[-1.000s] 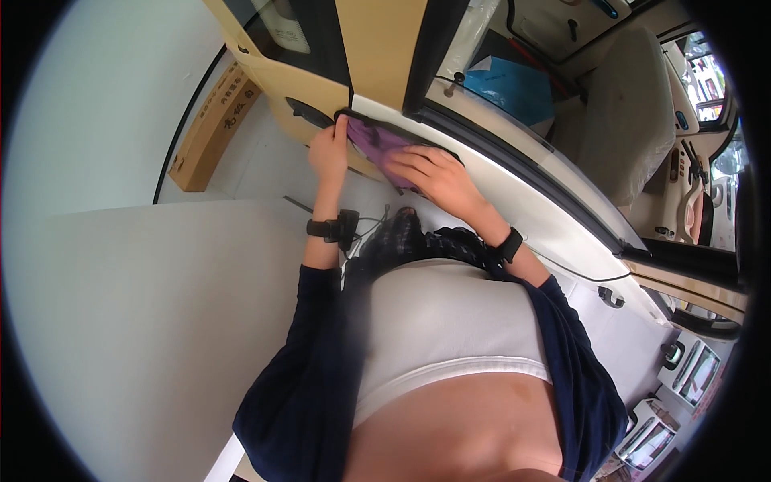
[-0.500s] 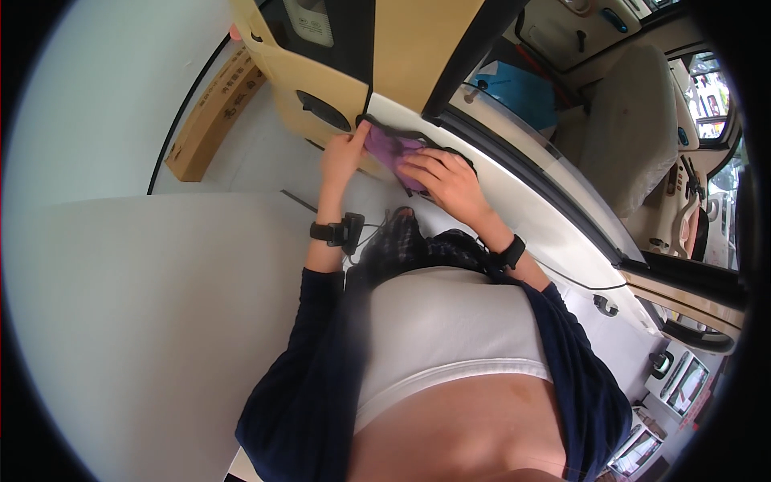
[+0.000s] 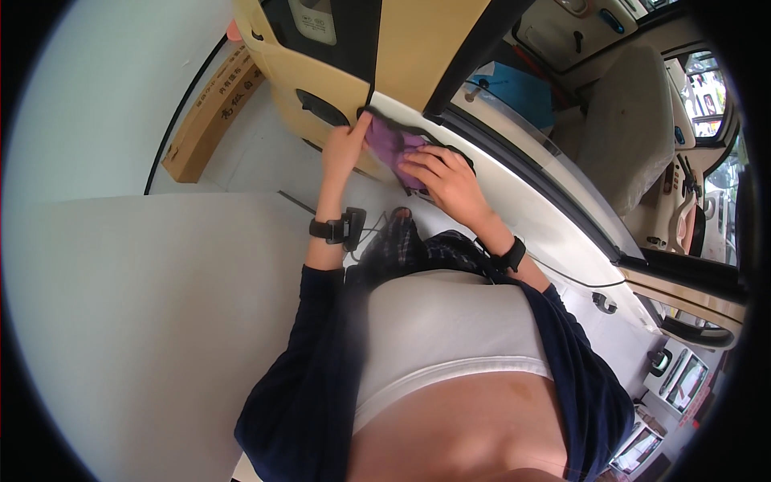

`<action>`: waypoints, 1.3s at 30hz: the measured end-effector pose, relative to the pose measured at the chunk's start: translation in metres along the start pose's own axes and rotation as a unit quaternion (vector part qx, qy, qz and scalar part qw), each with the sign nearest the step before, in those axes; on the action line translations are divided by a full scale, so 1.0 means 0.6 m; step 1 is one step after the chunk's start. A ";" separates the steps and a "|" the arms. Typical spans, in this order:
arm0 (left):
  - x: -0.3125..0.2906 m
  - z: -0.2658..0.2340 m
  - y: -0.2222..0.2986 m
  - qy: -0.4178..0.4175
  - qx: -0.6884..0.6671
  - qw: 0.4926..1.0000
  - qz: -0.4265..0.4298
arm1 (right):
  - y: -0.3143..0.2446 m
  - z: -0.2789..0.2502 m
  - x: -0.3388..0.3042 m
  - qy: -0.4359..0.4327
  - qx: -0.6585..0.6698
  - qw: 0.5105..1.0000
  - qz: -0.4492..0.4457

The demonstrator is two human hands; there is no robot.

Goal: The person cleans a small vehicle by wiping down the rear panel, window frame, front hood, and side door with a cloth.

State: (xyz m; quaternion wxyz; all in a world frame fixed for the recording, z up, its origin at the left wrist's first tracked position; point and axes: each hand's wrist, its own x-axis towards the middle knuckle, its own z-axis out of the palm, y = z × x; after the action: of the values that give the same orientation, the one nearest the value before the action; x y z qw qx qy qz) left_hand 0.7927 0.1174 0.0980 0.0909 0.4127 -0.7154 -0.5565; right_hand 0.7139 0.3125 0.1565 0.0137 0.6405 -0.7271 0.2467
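Observation:
A purple cloth with black edging [image 3: 389,143] hangs between my hands, close against the white and tan side of a small car [image 3: 498,173]. At its upper left corner, my left hand [image 3: 346,151] pinches the edge, thumb pointing up along it. My right hand [image 3: 450,183] is closed on the cloth's right part, its bent fingers lying across the purple face and partly covering it. The thumb of that hand is hidden. Black straps are on both my wrists.
The car's open window [image 3: 546,153] shows a covered seat [image 3: 634,132] and a blue box [image 3: 510,92]. A long cardboard box [image 3: 213,116] lies at the far left, by a white wall. A thin cable [image 3: 574,281] runs along the car's lower side.
My left hand and the cloth's upper left corner have risen very slightly. The right hand stays nearly in place on the cloth.

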 end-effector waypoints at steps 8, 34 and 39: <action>0.002 0.000 -0.013 0.042 0.025 0.999 0.002 | -0.023 0.012 0.020 0.026 -0.016 0.999 0.028; -0.205 0.222 0.157 -0.041 0.078 0.923 0.374 | 0.014 -0.091 -0.197 0.205 -0.183 0.954 0.115; -0.268 0.342 0.175 -0.154 0.088 0.875 0.451 | 0.041 -0.140 -0.332 0.249 -0.246 0.918 0.187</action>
State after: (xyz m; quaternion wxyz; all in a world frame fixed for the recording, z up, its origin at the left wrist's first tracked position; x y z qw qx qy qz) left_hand 0.7237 0.3807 0.1679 0.1836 -0.0392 -0.8749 -0.4464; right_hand 0.7017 0.5296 0.1547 0.3049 0.3867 -0.8448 0.2092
